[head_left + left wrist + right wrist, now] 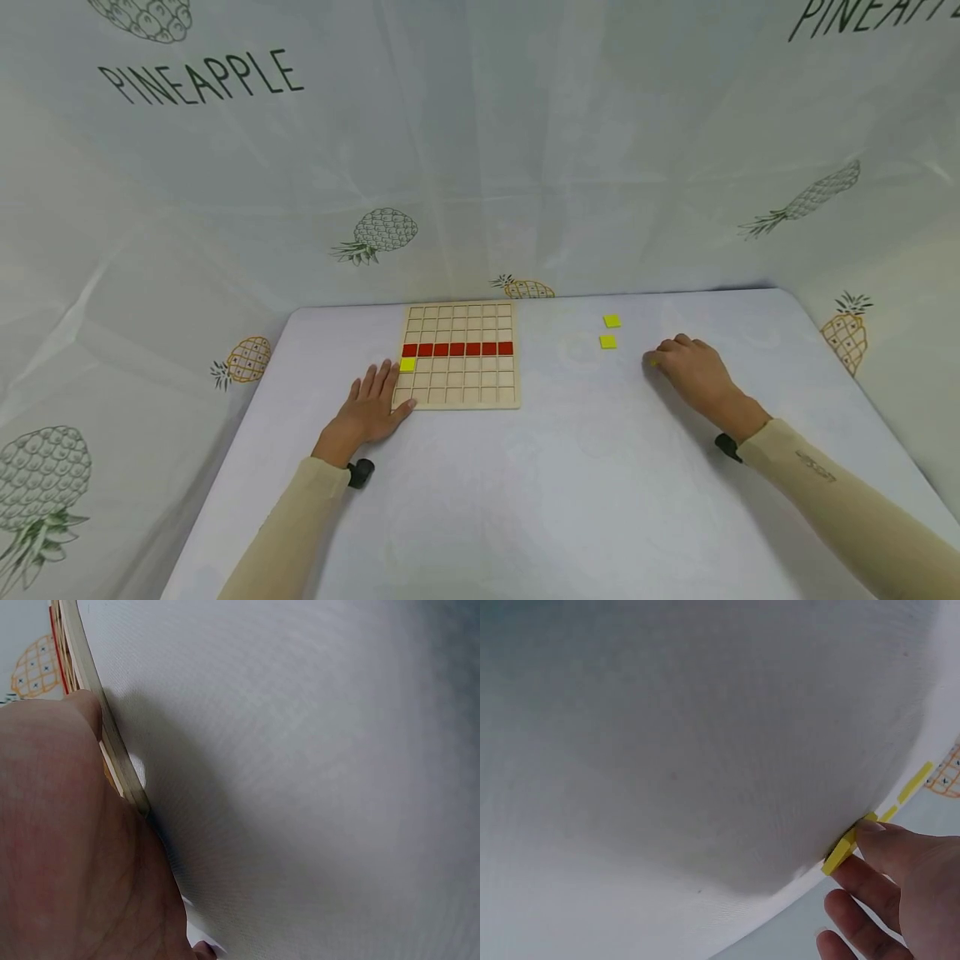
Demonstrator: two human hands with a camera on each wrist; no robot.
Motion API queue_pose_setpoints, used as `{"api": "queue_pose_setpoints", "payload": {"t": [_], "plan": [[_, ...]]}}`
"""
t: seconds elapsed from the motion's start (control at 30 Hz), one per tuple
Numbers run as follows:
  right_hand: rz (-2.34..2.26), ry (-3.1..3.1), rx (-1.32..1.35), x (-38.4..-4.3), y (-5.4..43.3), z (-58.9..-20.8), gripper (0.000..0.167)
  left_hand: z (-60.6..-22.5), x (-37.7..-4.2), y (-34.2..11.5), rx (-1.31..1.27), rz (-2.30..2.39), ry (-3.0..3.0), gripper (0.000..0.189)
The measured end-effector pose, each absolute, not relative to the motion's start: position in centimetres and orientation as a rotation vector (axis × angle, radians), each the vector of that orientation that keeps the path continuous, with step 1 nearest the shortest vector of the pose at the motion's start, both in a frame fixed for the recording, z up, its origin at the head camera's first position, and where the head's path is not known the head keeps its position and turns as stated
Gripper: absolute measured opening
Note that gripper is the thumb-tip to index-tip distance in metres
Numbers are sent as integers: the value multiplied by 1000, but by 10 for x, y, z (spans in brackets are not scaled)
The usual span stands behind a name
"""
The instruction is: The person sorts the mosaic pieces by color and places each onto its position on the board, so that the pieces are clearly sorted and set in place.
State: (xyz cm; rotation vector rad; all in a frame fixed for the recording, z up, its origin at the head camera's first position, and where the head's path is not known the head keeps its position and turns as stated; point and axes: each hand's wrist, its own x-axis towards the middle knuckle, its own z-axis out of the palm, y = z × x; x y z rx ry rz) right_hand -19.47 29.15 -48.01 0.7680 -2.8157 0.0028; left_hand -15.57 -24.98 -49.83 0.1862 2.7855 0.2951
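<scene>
A wooden grid board (480, 393) lies on the white table, with a row of red tiles (457, 349) across its middle. One yellow tile (407, 364) sits in the leftmost square just below that row. My left hand (371, 406) rests at the board's lower left corner, fingers straight along the left side and thumb on the front edge. Over to the right, my right hand (693, 377) pinches another yellow tile (838, 856) between thumb and index finger, close to the tabletop. The head view shows only a sliver of that tile.
Two loose yellow tiles, a far one (612, 321) and a nearer one (607, 342), lie between the board and my right hand. Behind the table (555, 492) hangs a pale cloth (480, 167) printed with pineapples.
</scene>
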Motion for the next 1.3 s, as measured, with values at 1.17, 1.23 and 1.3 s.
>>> {"api": "queue_pose_setpoints", "payload": {"t": [1.17, 1.23, 1.3], "plan": [[308, -2482, 968, -197, 215, -456, 31, -501, -156, -251, 196, 302, 2789, 91], [325, -2466, 984, -197, 209, -456, 31, -502, -157, -251, 198, 299, 2791, 91], [333, -2463, 995, -198, 202, -455, 30, -503, -158, -251, 196, 293, 2791, 91]]}}
